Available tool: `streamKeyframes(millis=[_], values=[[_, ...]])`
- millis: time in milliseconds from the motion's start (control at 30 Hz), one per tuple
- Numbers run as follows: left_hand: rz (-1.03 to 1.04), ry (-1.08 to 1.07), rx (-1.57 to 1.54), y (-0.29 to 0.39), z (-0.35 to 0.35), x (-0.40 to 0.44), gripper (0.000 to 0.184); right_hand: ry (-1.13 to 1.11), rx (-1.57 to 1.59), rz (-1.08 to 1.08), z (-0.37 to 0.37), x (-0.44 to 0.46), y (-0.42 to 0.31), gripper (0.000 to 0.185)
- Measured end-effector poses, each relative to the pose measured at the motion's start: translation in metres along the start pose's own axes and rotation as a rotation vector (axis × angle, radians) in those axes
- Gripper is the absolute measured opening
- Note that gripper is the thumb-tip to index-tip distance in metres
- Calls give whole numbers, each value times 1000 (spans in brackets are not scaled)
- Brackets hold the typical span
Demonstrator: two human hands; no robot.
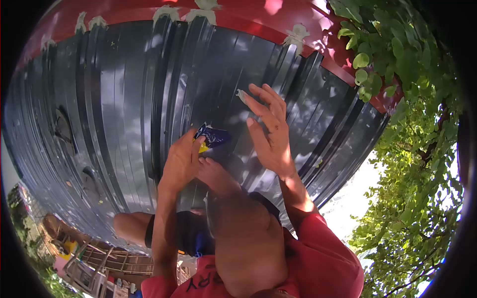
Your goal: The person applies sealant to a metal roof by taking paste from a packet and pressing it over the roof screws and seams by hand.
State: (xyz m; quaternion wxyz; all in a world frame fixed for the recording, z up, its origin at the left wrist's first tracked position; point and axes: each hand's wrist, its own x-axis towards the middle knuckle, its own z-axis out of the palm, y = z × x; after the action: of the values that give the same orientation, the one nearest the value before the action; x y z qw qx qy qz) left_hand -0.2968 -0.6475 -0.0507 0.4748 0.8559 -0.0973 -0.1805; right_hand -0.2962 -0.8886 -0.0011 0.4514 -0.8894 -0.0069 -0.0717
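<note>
My left hand (pixel 180 160) is closed on a small blue and yellow packet (pixel 214 137), pinching its left end above my bare foot (pixel 217 177). The packet looks torn open at its upper left, with a little pale material at the edge. To the right, my right hand (pixel 271 130) is raised over the dark ribbed metal sheet (pixel 223 64), its fingers apart. A pale, putty-like smear (pixel 241 96) sticks to one of its fingertips. What remains inside the packet is hidden.
Red metal trim (pixel 248 17) borders the sheet's top, with pale patches (pixel 296 37) over the rib ends. Two dark sandals (pixel 63 130) lie at the left. Leafy branches (pixel 392 54) overhang the right edge. A wooden structure (pixel 107 260) shows at lower left.
</note>
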Motion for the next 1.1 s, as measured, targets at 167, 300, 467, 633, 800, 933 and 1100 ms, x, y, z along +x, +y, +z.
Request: streamKeyframes(millis=[167,300,467,633,800,933,1100], values=[[29,25,-66,22,-17,7,21,-229,368,164,18,-5,-25,46],[56,79,-59,19,-20,2,17,-324,467,224,26,-6,-20,41],[107,38,7,16,-27,-1,18,-400,708,413,34,-3,-19,37],[37,65,-70,20,-27,-2,18,-390,860,521,39,-2,-19,36],[71,69,-15,14,-24,-2,17,-392,937,569,43,2,-24,35],[136,87,52,15,-24,-1,18,-395,1048,599,51,2,-23,35],[142,101,96,15,-25,1,19,-373,1076,592,52,1,-24,34]])
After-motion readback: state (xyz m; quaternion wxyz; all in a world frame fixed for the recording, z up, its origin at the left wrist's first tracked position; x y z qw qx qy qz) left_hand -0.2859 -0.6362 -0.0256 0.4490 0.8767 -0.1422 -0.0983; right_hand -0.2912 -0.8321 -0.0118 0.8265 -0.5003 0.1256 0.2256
